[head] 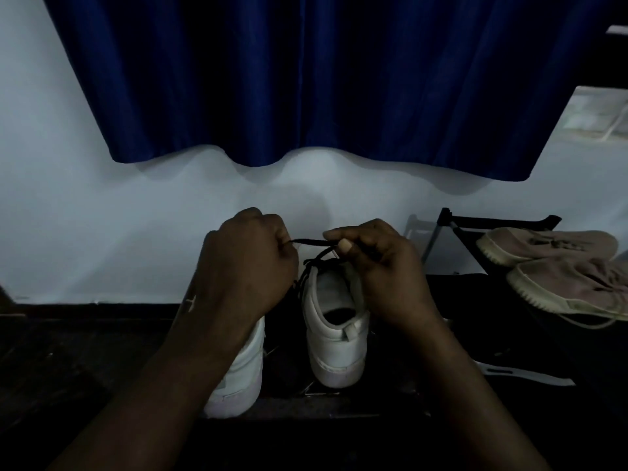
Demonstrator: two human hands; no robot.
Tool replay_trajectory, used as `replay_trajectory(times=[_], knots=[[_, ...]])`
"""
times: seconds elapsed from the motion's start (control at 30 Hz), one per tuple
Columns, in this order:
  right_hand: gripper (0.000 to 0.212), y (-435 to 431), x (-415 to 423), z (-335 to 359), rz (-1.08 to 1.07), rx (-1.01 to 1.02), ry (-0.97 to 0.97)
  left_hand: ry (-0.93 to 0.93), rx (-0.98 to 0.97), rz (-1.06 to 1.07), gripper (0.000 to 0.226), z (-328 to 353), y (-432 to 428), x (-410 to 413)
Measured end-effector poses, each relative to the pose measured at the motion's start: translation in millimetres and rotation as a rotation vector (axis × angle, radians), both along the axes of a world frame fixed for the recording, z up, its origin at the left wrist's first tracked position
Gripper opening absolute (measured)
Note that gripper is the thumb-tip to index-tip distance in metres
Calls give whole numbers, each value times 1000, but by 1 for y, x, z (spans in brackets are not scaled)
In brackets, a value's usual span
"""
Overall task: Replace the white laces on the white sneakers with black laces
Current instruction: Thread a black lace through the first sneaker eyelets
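I'm seeing the left sneaker and right sneaker standing heels toward me. Above the right one, my left hand and right hand are each pinching the black lace, stretching it between them. Farther right, a black rack is holding two pinkish shoes.

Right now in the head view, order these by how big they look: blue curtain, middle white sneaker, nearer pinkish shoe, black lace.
1. The blue curtain, by far.
2. The white sneaker and the pinkish shoe look alike; the frame edge cuts the shoe, so no ranking.
3. The black lace, smallest.
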State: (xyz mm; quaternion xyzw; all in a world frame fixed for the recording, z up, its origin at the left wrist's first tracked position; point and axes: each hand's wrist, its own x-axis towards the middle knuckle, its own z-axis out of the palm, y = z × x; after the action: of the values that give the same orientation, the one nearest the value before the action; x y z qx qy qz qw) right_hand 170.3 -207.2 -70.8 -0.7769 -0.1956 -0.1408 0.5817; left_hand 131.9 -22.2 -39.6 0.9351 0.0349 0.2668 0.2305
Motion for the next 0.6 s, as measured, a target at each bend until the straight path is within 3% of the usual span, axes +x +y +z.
replay_trajectory(times=[0.13, 0.17, 0.33, 0.43, 0.53, 0.6], knots=[[26, 3, -5, 3, 19, 38, 75, 58, 6, -212, 60, 4, -9, -5], [23, 4, -6, 3, 1, 73, 101, 60, 21, -291, 63, 4, -13, -6], [14, 2, -7, 4, -95, 95, 116, -27, 132, -278, 12, -2, -22, -4], [8, -5, -4, 6, -83, 114, 156, -102, 121, -255, 19, -6, -19, 0], [14, -10, -2, 6, -70, 83, 173, -126, 98, -227, 13, -6, -20, -1], [17, -10, -3, 6, -60, 105, 185, -158, 58, -249, 20, -6, -23, -2]])
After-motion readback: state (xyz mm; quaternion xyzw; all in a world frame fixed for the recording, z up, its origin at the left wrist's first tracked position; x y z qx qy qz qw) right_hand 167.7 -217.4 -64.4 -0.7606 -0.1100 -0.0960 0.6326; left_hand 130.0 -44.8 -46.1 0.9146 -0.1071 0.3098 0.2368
